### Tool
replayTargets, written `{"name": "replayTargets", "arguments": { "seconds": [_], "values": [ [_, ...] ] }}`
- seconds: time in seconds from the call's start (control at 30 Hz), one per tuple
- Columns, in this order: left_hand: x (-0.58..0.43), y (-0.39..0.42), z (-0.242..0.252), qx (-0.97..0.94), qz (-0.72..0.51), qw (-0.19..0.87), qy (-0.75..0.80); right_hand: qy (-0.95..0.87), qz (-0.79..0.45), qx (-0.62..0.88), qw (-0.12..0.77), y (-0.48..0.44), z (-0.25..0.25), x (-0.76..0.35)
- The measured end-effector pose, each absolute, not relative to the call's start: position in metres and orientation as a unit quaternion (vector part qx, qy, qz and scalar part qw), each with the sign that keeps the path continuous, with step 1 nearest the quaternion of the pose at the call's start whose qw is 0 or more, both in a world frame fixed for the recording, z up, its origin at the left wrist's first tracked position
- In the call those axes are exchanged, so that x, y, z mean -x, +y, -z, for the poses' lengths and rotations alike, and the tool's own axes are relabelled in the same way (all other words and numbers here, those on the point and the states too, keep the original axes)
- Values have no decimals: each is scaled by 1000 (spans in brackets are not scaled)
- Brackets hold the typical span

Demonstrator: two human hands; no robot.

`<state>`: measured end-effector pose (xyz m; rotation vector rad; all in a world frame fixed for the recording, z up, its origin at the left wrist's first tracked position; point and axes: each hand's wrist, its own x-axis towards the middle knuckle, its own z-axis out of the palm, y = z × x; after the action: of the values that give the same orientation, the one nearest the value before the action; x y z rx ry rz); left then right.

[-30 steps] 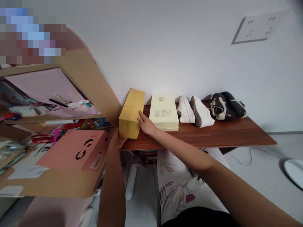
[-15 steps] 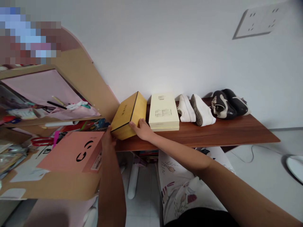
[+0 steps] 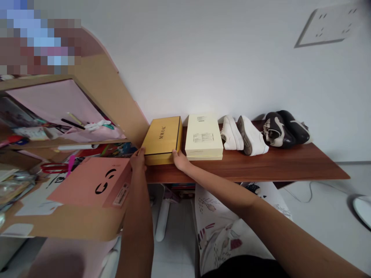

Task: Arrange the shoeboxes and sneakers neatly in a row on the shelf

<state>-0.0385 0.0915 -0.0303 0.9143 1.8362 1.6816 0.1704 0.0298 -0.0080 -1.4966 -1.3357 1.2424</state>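
A yellow shoebox with a dark edge line and the letters MMOK lies at the left end of the brown wooden board. My left hand grips its front left corner. At the front right corner, my right hand holds the box with the thumb on the near side. Just right of it, a cream shoebox lies with a narrow gap between the two. Further along the board stand a pair of white shoes and a pair of black shoes.
A pink box lies on the desk to the left, beside papers and red scissors. The desk's shelf panel rises close to the yellow box. A wall socket is at upper right.
The yellow shoebox has turned from a tilted, slanted position to lying flatter, roughly in line with the cream box. My right hand has shifted to its front right corner.
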Motion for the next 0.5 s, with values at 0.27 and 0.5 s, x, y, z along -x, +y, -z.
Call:
{"name": "replayTargets", "arguments": {
  "seconds": [0.27,0.5],
  "values": [
    [31,97,32,-320,-641,271,643,-518,-502,591,362,40,6,-175],
    [17,90,18,-361,-591,172,700,-543,-515,545,380,22,-1,-194]
  ]
}}
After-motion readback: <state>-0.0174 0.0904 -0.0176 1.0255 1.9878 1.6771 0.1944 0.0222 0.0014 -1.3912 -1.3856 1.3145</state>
